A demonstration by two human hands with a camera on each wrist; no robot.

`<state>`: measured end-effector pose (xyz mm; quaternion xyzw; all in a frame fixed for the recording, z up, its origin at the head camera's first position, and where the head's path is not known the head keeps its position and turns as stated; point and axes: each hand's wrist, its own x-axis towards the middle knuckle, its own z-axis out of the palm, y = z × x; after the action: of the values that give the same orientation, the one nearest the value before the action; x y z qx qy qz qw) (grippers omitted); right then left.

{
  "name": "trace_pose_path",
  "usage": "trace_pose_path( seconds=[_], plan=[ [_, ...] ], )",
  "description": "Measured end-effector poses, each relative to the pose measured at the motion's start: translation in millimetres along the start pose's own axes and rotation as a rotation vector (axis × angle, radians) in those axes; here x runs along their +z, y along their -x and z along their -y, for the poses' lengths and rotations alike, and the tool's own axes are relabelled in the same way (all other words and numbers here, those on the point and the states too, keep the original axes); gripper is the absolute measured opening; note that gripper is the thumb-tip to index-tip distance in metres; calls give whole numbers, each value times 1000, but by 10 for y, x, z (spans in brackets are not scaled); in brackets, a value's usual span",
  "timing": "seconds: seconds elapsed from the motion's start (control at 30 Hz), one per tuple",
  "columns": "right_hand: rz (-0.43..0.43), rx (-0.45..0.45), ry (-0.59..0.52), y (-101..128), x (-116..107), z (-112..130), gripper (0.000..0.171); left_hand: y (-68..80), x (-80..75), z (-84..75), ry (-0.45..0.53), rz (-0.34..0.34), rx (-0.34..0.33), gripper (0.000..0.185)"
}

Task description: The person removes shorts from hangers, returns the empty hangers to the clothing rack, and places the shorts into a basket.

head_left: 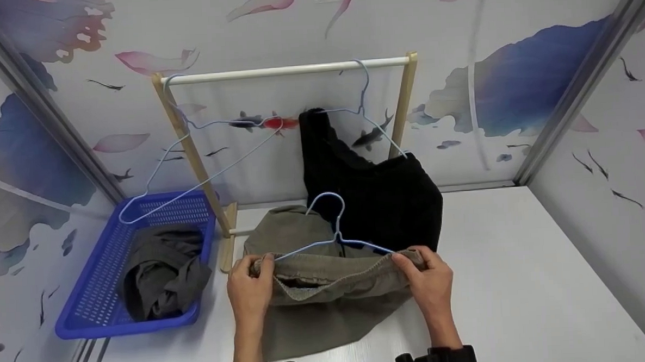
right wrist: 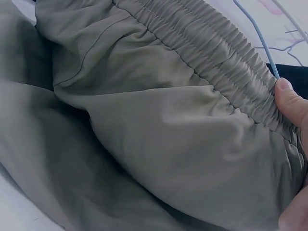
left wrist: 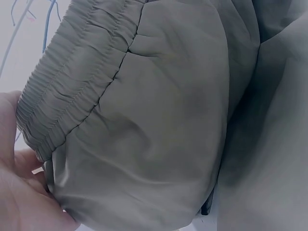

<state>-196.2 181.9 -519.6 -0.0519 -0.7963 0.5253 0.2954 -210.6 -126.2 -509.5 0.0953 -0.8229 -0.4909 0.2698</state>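
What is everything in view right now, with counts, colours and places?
Olive-grey trousers: one, on the white table, elastic waistband stretched between both hands.
Wire hangers: three, light blue; one at the trousers' waistband, one hanging at the rail's left end, one on the rail carrying the black garment.
Black garment: one, draped from the right hanger onto the table.
Clothes rack: one, white rail on pale wooden posts, at the back of the table.
Basket: one, blue plastic, left of the table.
Grey garment: one, crumpled in the basket.
Table: one, white.
Left hand: grips the waistband's left end.
Right hand: grips the waistband's right end.
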Motion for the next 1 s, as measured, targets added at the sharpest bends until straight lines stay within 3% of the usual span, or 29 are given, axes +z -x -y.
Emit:
trace_pose_path(
  seconds=[0.53, 1.0],
  plan=[
    [38, 33, 9, -2, -24, -47, 16, -13, -16, 26, 46, 24, 20, 17],
    [64, 53, -3, -2, -46, -44, 16, -31, -28, 20, 47, -30, 30, 17]
  ],
)
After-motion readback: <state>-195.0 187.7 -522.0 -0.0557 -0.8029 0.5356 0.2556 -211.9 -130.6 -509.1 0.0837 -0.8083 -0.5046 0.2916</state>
